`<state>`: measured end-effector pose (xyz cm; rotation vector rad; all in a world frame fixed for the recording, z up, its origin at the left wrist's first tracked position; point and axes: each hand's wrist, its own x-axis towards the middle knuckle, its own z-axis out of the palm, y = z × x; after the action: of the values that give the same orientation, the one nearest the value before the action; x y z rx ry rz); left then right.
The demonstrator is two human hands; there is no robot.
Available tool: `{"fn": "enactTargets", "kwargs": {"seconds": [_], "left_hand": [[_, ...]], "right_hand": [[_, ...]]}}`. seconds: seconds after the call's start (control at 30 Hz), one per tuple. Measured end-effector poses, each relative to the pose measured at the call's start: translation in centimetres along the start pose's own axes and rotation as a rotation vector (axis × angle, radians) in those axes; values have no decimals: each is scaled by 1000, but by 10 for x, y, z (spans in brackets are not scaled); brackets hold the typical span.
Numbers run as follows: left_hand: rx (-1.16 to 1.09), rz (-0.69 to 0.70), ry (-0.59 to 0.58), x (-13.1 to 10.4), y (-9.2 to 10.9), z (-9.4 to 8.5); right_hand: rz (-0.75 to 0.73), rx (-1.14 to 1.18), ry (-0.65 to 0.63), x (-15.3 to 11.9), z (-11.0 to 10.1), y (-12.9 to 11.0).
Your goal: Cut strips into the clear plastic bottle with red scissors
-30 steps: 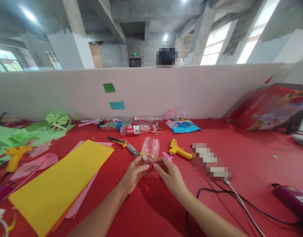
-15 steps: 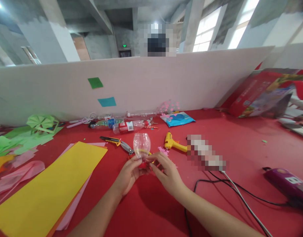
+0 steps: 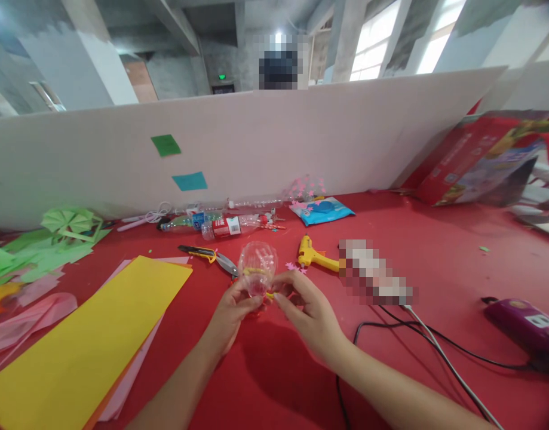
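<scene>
A clear plastic bottle piece (image 3: 257,263) is gripped by my left hand (image 3: 235,304), with the fingers wrapped round its lower end. My right hand (image 3: 296,298) is closed close beside it, thumb and forefinger pinched near a small yellow bit by the bottle piece; what the pinch holds is too small to make out. Scissors (image 3: 227,263) lie behind my left hand, their handles partly hidden, touching a yellow box cutter (image 3: 200,252). Pink paper stars (image 3: 296,268) and a yellow glue gun (image 3: 316,255) rest on the red table (image 3: 274,382) beyond my right hand.
Yellow paper sheets (image 3: 95,334) and green paper scraps (image 3: 36,254) lie at left. Plastic bottles (image 3: 227,227) and a blue packet (image 3: 325,211) stand along the white partition (image 3: 256,143). Black cables (image 3: 390,323) and a purple device (image 3: 520,325) are at right.
The bottle piece has tilted so that its wide end shows more openly. My left thumb has shifted along its lower end, and the camera view has moved slightly.
</scene>
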<state>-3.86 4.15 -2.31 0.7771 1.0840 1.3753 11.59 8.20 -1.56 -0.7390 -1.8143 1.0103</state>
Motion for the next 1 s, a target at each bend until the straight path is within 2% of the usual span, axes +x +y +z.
{"fn": "enactTargets", "kwargs": {"seconds": [0.2,0.37,0.53,0.7,0.87,1.0], "left_hand": [[83,21,-34,7,5,-4],[74,81,-4,8,10,6],[-50,44,-10,2,4,11],[-114,-36,-13,-1,1,6],[-16,-15,3,0,-3,4],[83,13,22,1,-7,5]], "right_hand": [[41,30,-16,3,-2,-4],[66,50,2,7,-4,-4],[-21,-40,-26,6,-3,-5],[-14,-74,-48,4,-4,-9],[25,-79,-46,3,-2,-4],[87,1,-17,2,0,-1]]}}
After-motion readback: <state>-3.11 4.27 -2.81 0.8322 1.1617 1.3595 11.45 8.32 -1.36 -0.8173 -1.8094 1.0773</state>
